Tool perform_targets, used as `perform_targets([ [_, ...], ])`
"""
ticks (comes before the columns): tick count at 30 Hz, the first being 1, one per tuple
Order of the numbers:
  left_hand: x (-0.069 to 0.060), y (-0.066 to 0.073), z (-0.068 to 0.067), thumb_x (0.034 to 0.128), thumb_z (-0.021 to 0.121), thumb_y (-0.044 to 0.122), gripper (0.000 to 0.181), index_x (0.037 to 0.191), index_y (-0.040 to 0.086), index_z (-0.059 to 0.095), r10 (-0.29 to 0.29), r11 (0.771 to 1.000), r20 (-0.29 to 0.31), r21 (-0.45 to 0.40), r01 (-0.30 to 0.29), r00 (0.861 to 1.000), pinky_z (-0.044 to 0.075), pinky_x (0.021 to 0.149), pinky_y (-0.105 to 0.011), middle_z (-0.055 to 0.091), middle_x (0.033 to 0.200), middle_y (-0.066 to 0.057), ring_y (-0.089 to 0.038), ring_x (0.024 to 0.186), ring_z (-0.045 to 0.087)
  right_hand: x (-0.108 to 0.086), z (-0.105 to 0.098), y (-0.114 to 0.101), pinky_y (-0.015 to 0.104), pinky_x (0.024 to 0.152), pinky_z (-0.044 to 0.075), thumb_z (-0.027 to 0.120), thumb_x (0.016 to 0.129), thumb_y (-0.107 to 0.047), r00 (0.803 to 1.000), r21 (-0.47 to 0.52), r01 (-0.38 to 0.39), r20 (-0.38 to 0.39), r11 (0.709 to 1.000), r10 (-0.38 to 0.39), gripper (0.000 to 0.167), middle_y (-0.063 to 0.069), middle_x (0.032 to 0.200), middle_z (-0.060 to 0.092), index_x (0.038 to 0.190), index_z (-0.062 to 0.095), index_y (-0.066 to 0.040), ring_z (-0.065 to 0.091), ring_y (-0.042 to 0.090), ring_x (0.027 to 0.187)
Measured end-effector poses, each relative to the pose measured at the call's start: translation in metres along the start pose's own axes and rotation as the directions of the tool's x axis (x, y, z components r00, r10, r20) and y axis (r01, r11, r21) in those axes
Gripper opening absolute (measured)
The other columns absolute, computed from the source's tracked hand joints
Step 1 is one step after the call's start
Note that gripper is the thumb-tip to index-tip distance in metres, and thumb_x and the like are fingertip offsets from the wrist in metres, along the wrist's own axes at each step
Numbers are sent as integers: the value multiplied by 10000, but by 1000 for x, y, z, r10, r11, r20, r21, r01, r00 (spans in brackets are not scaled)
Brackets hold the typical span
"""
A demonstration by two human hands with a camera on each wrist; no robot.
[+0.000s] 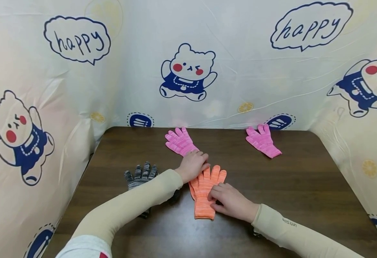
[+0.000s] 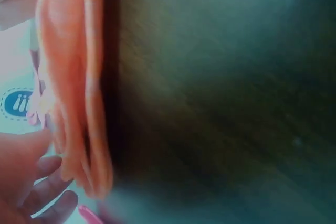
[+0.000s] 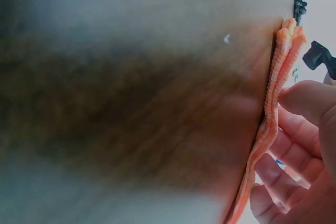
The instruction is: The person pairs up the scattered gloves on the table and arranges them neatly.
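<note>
Two orange knit gloves (image 1: 204,193) lie stacked on the table, fingers away from me and cuffs toward me. At their finger end is my left hand (image 1: 193,165), its fingers loosely bent beside the glove tips; the left wrist view shows the hand (image 2: 26,177) close to them. Near the cuff, my right hand (image 1: 231,202) rests at the right edge of the upper glove, thumb and fingers loosely bent. The right wrist view has the thumb at the stacked gloves (image 3: 270,103). Just beyond my left hand lies a pink glove (image 1: 180,141), its cuff end partly covered.
Another pink glove (image 1: 263,140) lies at the back right of the brown table (image 1: 291,186). Dark grey striped gloves (image 1: 140,177) lie at the left, partly hidden under my left forearm. A printed curtain (image 1: 188,21) encloses the table's back and sides.
</note>
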State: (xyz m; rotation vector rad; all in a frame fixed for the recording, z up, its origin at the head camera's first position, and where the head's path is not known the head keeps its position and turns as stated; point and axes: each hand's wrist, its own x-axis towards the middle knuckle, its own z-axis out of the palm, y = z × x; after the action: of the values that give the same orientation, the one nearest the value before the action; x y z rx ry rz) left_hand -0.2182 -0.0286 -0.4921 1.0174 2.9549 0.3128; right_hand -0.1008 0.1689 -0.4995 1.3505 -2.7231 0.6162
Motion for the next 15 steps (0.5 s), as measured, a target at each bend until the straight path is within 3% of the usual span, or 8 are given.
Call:
perform_targets([
  [4,-5,-5,-6,1066,609,308,206,950,150,671,5,1000,-48,-20,-6,999,522,777,-377,650,848,-7,-228,846,630,1,-3,-1,282,765,462,772,917,-135,1000,18,6,-4,1000,-6,113,-66,933,620,982,685,-168,519,96,822],
  [10,-16,-15,-17,1031,668,290,159,987,140,697,-23,1000,24,-6,23,999,530,764,-381,667,884,-16,-222,847,624,1,-3,0,281,758,462,770,925,-142,1000,27,5,-8,1000,-5,112,-74,934,618,983,683,-179,512,89,818],
  [15,-22,-20,-22,994,723,287,147,959,144,712,-69,993,81,-95,76,994,512,760,-377,655,835,3,-200,820,599,1,-2,0,290,772,467,764,932,-147,1000,29,-6,11,1000,6,105,-75,945,623,991,686,-185,517,92,830],
])
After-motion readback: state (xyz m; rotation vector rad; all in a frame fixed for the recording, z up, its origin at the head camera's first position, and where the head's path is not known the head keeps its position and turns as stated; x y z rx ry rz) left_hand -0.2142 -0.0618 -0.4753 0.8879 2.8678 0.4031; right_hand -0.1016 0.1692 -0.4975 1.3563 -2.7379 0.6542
